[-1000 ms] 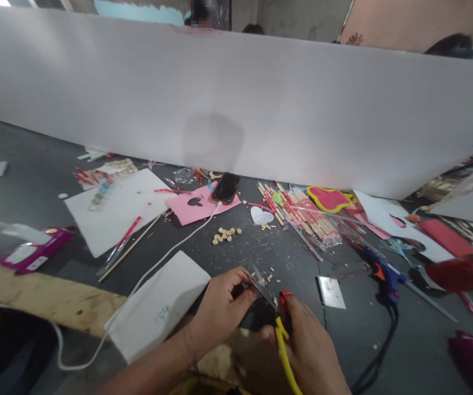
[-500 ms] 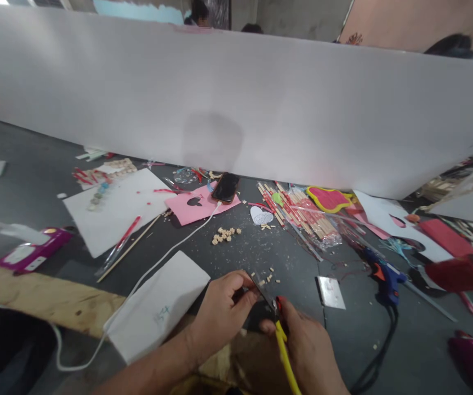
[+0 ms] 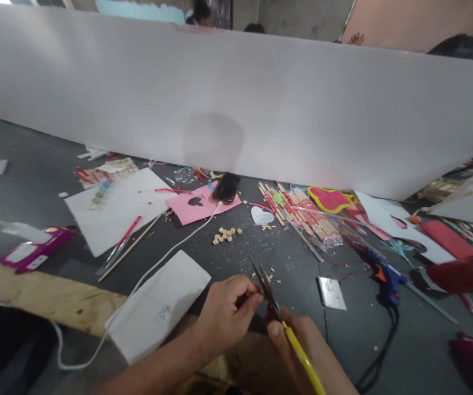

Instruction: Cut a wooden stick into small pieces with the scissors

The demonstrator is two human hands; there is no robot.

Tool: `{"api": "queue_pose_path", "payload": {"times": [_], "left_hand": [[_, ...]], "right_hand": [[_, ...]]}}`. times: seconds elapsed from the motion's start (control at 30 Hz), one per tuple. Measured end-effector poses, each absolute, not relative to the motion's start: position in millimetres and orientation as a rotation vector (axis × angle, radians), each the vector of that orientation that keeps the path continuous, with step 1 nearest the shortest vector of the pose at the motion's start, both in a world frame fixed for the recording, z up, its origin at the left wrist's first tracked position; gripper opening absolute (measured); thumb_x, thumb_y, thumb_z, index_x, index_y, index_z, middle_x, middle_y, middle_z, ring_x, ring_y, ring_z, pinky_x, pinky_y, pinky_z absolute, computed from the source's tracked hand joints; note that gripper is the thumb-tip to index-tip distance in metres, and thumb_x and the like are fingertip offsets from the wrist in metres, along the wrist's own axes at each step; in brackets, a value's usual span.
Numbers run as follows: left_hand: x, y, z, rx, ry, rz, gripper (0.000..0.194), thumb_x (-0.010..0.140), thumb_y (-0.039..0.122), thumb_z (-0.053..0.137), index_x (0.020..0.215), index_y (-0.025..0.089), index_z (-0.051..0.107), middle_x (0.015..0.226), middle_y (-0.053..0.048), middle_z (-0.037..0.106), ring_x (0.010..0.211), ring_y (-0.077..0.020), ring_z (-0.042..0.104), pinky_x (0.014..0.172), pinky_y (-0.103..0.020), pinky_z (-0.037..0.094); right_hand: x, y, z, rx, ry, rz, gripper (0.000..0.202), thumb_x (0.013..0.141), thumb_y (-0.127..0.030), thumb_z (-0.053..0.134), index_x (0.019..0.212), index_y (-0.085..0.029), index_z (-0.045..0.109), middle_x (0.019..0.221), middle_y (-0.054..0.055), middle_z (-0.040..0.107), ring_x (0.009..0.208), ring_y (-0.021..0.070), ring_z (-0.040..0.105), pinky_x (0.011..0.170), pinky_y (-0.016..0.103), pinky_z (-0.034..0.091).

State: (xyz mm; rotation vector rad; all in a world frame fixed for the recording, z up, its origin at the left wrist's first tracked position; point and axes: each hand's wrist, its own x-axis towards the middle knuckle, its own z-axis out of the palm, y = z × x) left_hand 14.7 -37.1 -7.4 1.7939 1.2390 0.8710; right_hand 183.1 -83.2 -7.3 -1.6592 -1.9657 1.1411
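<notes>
My R hand [image 3: 296, 334] is curled round the yellow-handled scissors [image 3: 276, 311], blades a bit apart, tips over the worktop [image 3: 351, 340] nr small cut bits [image 3: 278, 281]. My L hand [image 3: 228, 307] is pinched closed beside the blades; can't tell what's in it. Beyond: pile of beige pcs [image 3: 227, 236], phone [image 3: 227, 187] w/ white cable [image 3: 220, 204], partly on pink paper [image 3: 184, 211]. Glue gun [image 3: 391, 282] to the R.

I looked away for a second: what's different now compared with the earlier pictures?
The scissors turned, their blades now parted and reaching farther past the left fingertips, away from the person; the red handle part is hidden. The left hand shifted slightly right. The right hand kept its hold. The phone and glue gun stayed put.
</notes>
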Motion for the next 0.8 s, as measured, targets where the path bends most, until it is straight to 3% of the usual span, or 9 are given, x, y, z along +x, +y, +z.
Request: {"api": "queue_pose_path", "payload": {"times": [0.23, 0.37, 0.63, 0.8], "left_hand": [[3.3, -31.4, -0.5, 1.796, 1.320, 0.799, 0.015, 0.083, 0.027, 0.048, 0.075, 0.018, 0.057, 0.069, 0.001, 0.060, 0.062, -0.0122, 0.055, 0.056, -0.020, 0.038], [-8.9, -24.6, 4.5, 1.963, 1.321, 0.614, 0.015, 0.084, 0.023, 0.043, 0.084, 0.020, 0.058, 0.079, -0.001, 0.062, 0.072, -0.0146, 0.057, 0.063, -0.023, 0.040], [-19.9, 9.8, -21.3, 2.182, 1.295, 0.462, 0.022, 0.084, 0.018, 0.039, 0.092, 0.019, 0.060, 0.091, -0.005, 0.064, 0.085, -0.0192, 0.058, 0.076, -0.030, 0.044], [-11.8, 9.6, -18.4, 2.259, 1.295, 0.651, 0.026, 0.085, 0.020, 0.041, 0.105, 0.018, 0.058, 0.108, -0.009, 0.061, 0.103, -0.0207, 0.053, 0.091, -0.035, 0.039]], "right_hand": [[198.4, -77.9, -2.6, -1.956, -2.031, 0.687, 0.046, 0.080, -0.057, 0.039, 0.096, -0.018, 0.055, 0.073, 0.006, 0.065, 0.065, 0.0198, 0.060, 0.054, 0.025, 0.039], [215.9, -77.4, -7.5, -2.233, -2.033, 0.335, 0.042, 0.080, -0.059, 0.039, 0.091, -0.021, 0.054, 0.070, 0.006, 0.064, 0.059, 0.0196, 0.059, 0.051, 0.026, 0.038], [225.6, -87.8, -19.3, -2.297, -2.096, 0.254, 0.029, 0.084, -0.048, 0.042, 0.089, -0.022, 0.052, 0.082, 0.007, 0.065, 0.076, 0.0214, 0.062, 0.062, 0.028, 0.041], [224.1, -92.0, -27.4, -2.192, -2.137, 0.113, 0.027, 0.083, -0.043, 0.046, 0.093, -0.019, 0.053, 0.091, 0.010, 0.065, 0.085, 0.0252, 0.061, 0.068, 0.032, 0.041]]}}
